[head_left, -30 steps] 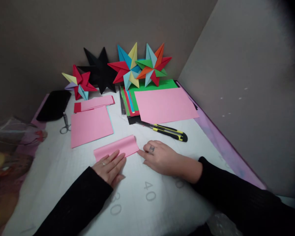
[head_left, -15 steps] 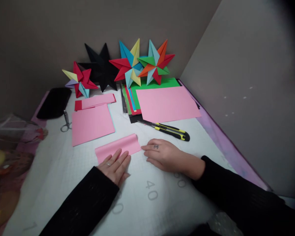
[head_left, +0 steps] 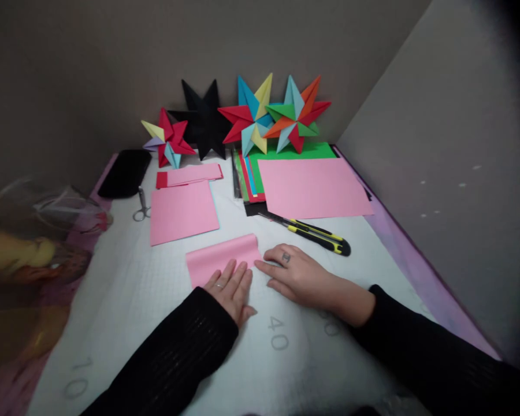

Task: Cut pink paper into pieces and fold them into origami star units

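Both arms wear long black sleeves. The left sleeve [head_left: 173, 358] is a ribbed knit, its fine cross-lines showing where the light catches it, and it ends in a plain cuff at the wrist. The right sleeve [head_left: 437, 358] is the same black, darker in shadow, so its weave is hard to make out; it looks like the same garment. The left hand [head_left: 231, 289] carries a thin pale ring on one of the fingers [head_left: 219, 285], just above the cuff. The right hand [head_left: 301, 276] has a small dark mark on one finger, a ring or perhaps a tattoo.
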The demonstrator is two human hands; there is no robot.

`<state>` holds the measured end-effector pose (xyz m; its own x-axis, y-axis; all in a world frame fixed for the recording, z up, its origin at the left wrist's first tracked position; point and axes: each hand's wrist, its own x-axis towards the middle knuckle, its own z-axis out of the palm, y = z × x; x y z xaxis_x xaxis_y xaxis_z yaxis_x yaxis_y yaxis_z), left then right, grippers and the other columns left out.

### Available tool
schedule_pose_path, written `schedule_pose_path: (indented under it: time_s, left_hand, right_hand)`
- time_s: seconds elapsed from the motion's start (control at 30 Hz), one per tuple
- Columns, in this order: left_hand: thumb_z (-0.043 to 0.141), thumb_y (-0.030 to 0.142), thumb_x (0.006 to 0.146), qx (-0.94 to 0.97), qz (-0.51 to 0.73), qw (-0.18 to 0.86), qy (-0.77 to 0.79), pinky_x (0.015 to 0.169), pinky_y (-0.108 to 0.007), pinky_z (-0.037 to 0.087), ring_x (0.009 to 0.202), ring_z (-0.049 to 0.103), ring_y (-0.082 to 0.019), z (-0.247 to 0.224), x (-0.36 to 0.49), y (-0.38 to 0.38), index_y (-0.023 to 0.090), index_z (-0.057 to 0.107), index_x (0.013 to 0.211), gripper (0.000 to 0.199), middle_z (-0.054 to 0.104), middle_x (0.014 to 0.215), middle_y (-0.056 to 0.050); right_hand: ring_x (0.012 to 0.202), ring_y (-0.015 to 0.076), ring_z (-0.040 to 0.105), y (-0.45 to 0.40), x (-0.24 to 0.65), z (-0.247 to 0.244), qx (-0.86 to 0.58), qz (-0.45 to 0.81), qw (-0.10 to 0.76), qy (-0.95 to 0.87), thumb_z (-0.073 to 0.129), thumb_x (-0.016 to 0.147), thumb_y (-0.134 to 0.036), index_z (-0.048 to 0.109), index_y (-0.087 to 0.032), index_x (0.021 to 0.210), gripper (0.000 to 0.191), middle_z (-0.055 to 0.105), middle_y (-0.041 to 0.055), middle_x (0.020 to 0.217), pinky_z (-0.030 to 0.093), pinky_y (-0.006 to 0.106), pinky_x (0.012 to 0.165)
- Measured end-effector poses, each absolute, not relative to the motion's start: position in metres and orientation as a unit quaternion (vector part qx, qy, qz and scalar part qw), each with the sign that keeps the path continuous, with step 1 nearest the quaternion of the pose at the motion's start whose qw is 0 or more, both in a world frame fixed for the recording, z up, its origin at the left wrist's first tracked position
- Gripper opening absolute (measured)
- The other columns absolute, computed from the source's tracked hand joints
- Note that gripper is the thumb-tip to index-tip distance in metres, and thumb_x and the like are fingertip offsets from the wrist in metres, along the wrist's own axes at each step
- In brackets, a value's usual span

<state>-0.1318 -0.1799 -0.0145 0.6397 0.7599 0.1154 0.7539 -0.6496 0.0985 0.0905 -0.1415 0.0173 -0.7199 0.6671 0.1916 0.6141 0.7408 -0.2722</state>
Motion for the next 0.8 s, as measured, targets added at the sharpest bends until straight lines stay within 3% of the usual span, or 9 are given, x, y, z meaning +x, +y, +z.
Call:
schedule_pose_path:
  time_s: [0.1,0.23,0.33,0.43,0.53,0.63,0.8]
  left_hand:
    - [0.046,0.044,0.087,0.907,0.078,0.044,0.411,0.095,-0.045,0.043,0.127,0.04,-0.03,-0.014,-0.138,-0.186,0.013,0.046,0.133,0.055,0.046,0.135,-0.015]
    - [0.041,0.019,0.09,0.898,0.155,0.036,0.41,0.092,-0.039,0.047,0.122,0.049,-0.024,-0.017,-0.177,-0.191,0.015,0.056,0.122,0.036,0.058,0.125,-0.012]
    - [0.037,0.009,0.089,0.879,0.199,0.045,0.43,0.088,-0.036,0.05,0.114,0.055,-0.02,-0.018,-0.213,-0.187,0.022,0.061,0.116,0.039,0.064,0.117,-0.006]
    - [0.038,0.013,0.089,0.86,0.22,0.113,0.446,0.083,-0.034,0.051,0.097,0.063,-0.017,-0.014,-0.233,-0.171,0.026,0.064,0.11,0.036,0.069,0.107,-0.002]
    - [0.048,0.024,0.088,0.822,0.251,0.192,0.473,0.075,-0.03,0.051,0.078,0.063,-0.016,-0.005,-0.233,-0.154,0.023,0.068,0.101,0.024,0.072,0.082,-0.002]
    - [0.06,0.034,0.08,0.78,0.259,0.217,0.527,0.074,-0.032,0.049,0.077,0.061,-0.017,0.004,-0.223,-0.145,0.022,0.068,0.089,0.017,0.069,0.079,-0.002]
    - [0.069,0.039,0.066,0.664,0.239,0.214,0.675,0.06,-0.029,0.043,0.064,0.054,-0.015,0.011,-0.21,-0.148,0.02,0.055,0.089,0.033,0.058,0.075,0.0]
  right_hand:
    - [0.097,0.0259,0.051,-0.143,0.089,0.016,-0.344,0.08,0.13,-0.926,0.057,0.083,-0.024,0.058,-0.015,0.117,0.035,0.06,0.0147,0.11,0.046,0.045,0.082]
    - [0.097,0.0266,0.051,-0.143,0.088,0.015,-0.332,0.063,0.133,-0.932,0.052,0.086,-0.025,0.058,-0.016,0.118,0.034,0.061,0.0131,0.119,0.046,0.046,0.081]
    - [0.095,0.0269,0.051,-0.142,0.088,0.014,-0.327,0.061,0.138,-0.933,0.051,0.086,-0.024,0.059,-0.016,0.118,0.034,0.062,0.0118,0.118,0.047,0.047,0.08]
    - [0.094,0.0267,0.051,-0.142,0.087,0.013,-0.325,0.066,0.133,-0.934,0.051,0.086,-0.023,0.059,-0.016,0.118,0.034,0.062,0.0108,0.119,0.048,0.046,0.079]
    - [0.093,0.0265,0.052,-0.142,0.086,0.011,-0.323,0.068,0.136,-0.934,0.051,0.086,-0.024,0.059,-0.017,0.118,0.034,0.063,0.0105,0.118,0.049,0.046,0.078]
    - [0.093,0.0264,0.052,-0.143,0.086,0.01,-0.324,0.063,0.139,-0.934,0.051,0.086,-0.023,0.059,-0.017,0.118,0.034,0.063,0.0103,0.117,0.049,0.046,0.078]
    - [0.093,0.0265,0.052,-0.144,0.086,0.009,-0.323,0.052,0.133,-0.936,0.05,0.086,-0.023,0.06,-0.015,0.116,0.033,0.062,0.0097,0.118,0.05,0.046,0.079]
